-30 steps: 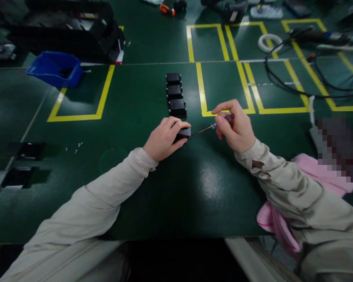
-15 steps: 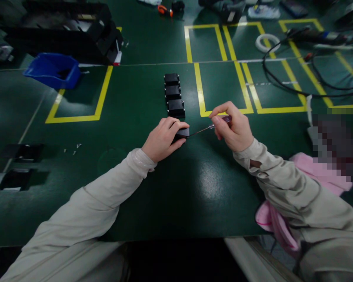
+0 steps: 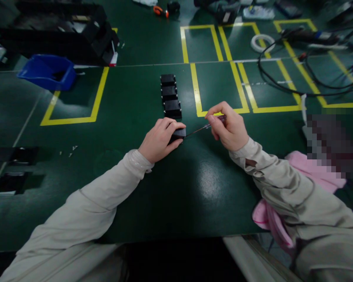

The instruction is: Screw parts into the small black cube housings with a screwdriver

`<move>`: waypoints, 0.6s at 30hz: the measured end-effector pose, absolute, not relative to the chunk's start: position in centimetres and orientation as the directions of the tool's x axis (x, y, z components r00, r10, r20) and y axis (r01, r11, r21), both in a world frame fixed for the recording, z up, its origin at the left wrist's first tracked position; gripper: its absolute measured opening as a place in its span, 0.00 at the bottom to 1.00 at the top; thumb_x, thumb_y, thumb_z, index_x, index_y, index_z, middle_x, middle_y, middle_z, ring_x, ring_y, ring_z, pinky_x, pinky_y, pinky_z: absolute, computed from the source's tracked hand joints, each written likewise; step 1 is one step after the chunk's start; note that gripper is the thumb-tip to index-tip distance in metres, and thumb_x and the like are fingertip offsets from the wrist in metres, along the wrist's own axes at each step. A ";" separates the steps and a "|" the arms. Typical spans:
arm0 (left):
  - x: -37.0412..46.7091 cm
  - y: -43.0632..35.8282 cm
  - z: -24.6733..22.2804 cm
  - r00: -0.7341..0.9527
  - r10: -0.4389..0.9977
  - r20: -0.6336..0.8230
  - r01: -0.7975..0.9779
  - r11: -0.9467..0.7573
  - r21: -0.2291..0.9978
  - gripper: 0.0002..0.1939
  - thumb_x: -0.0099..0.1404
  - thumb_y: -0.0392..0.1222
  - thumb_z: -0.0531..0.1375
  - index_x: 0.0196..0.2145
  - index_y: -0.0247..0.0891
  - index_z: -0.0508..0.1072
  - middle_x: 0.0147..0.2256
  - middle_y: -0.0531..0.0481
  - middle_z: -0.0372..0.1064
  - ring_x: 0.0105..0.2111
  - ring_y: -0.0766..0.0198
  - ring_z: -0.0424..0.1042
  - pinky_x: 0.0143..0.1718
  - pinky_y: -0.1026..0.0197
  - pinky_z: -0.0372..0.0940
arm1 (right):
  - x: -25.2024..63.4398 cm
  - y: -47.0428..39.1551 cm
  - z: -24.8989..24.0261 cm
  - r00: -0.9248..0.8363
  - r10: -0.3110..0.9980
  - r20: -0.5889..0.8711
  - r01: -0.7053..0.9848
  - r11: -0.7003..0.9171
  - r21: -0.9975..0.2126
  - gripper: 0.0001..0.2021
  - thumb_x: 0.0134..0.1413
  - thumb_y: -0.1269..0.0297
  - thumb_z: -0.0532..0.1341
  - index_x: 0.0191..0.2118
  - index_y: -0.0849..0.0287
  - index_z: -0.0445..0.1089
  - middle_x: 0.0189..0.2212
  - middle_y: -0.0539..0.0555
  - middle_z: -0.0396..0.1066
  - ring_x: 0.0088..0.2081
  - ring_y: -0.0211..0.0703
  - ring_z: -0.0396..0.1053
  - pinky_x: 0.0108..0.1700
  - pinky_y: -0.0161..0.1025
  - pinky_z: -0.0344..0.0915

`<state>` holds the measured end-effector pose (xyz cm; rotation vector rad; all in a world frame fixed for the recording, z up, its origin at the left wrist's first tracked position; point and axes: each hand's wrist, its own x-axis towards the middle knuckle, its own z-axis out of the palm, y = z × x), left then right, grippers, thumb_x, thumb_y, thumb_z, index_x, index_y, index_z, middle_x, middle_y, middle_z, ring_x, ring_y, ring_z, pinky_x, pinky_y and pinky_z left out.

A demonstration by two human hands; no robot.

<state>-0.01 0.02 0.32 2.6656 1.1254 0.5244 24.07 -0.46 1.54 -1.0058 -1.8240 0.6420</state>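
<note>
My left hand [image 3: 162, 139] grips a small black box [image 3: 179, 133] against the green table, fingers over its top and thumb along the near side. My right hand [image 3: 230, 126] is closed around the handle of a screwdriver [image 3: 197, 130]. The screwdriver's thin shaft points left, and its tip meets the right end of the box. Just beyond my left hand, several similar black boxes [image 3: 171, 92] stand in a row with small bright screws at their sides. Part of the held box is hidden under my fingers.
Loose screws [image 3: 72, 150] lie to the left, near flat black pieces [image 3: 10, 183]. A blue bin [image 3: 47, 74] stands before a large black rack [image 3: 55, 39]. Back right are a white tape roll [image 3: 262, 43] and a black cable [image 3: 263, 74]. Pink cloth [image 3: 314, 170] lies by my right arm.
The whole view has shifted slightly, so everything appears a little further left. Both hands, the box and the screwdriver keep nearly the same positions relative to each other.
</note>
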 end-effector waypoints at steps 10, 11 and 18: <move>0.0 0.0 0.3 0.645 0.725 0.242 0.644 -0.686 0.338 0.18 0.67 0.41 0.57 0.54 0.40 0.63 0.49 0.43 0.63 0.50 0.53 0.63 0.52 0.48 0.63 | 24.1 -0.4 1.6 -0.235 0.857 0.459 0.373 0.516 -0.771 0.10 0.64 0.54 0.53 0.38 0.55 0.62 0.26 0.47 0.62 0.24 0.33 0.61 0.26 0.35 0.58; 0.1 0.0 0.4 0.644 0.726 0.243 0.643 -0.685 0.342 0.18 0.67 0.41 0.57 0.54 0.40 0.63 0.49 0.43 0.63 0.51 0.52 0.63 0.52 0.48 0.63 | 24.1 -0.4 1.6 -0.235 0.856 0.461 0.380 0.518 -0.767 0.10 0.64 0.54 0.53 0.37 0.55 0.61 0.28 0.48 0.63 0.25 0.33 0.61 0.26 0.35 0.58; 0.1 0.0 0.4 0.645 0.727 0.233 0.648 -0.683 0.336 0.18 0.67 0.41 0.56 0.54 0.39 0.63 0.49 0.43 0.63 0.51 0.53 0.62 0.53 0.48 0.62 | 24.1 -0.3 1.5 -0.240 0.848 0.472 0.357 0.530 -0.770 0.09 0.65 0.56 0.51 0.43 0.55 0.61 0.33 0.50 0.63 0.29 0.34 0.63 0.29 0.36 0.60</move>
